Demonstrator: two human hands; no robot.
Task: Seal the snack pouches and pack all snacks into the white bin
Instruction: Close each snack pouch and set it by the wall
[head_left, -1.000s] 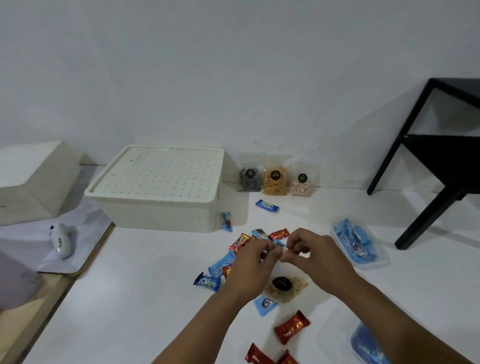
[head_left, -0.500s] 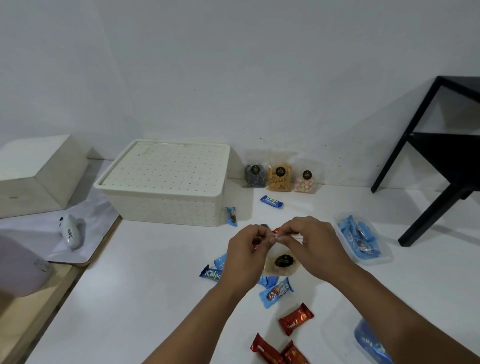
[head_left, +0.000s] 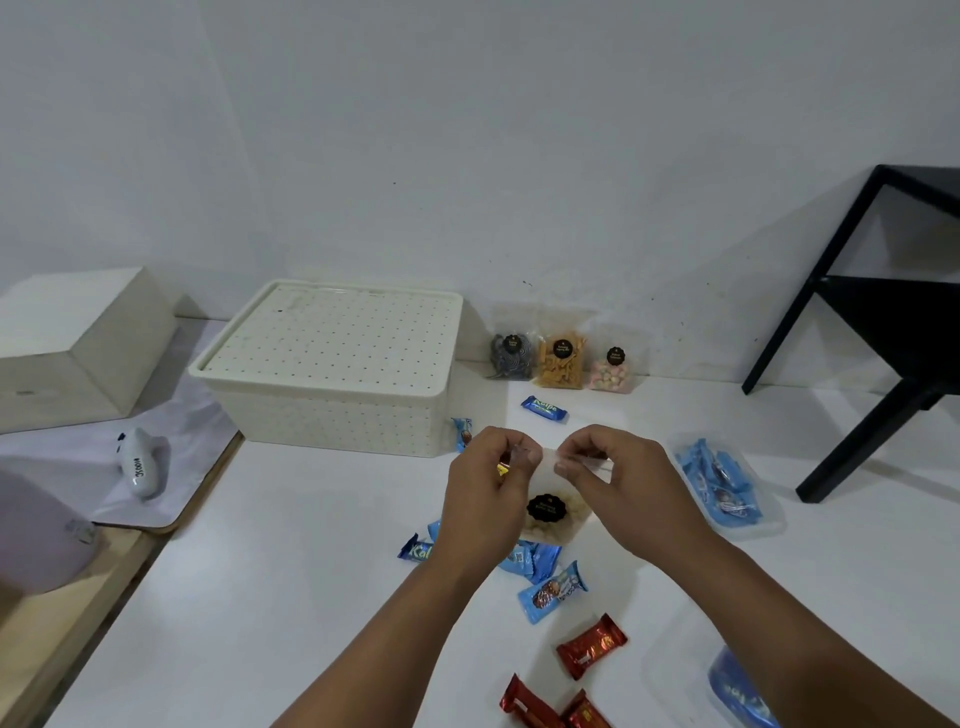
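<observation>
Here, at frame centre, the left hand (head_left: 485, 491) and right hand (head_left: 618, 486) pinch the top edge of the pouch (head_left: 550, 512) above the worktop (head_left: 291, 571). Press along the seal evenly, left to right; the bin (head_left: 332, 369) sits lidded, upper left.

I see plain room, likely home or small office: bare white wall (head_left: 467, 130), white bench (head_left: 260, 597), black side table (head_left: 883, 322), lidded storage bin (head_left: 332, 364).

White table (head_left: 311, 597), lidded white bin (head_left: 332, 374), three pouches (head_left: 561, 358), scattered candy bars (head_left: 591, 645)
</observation>
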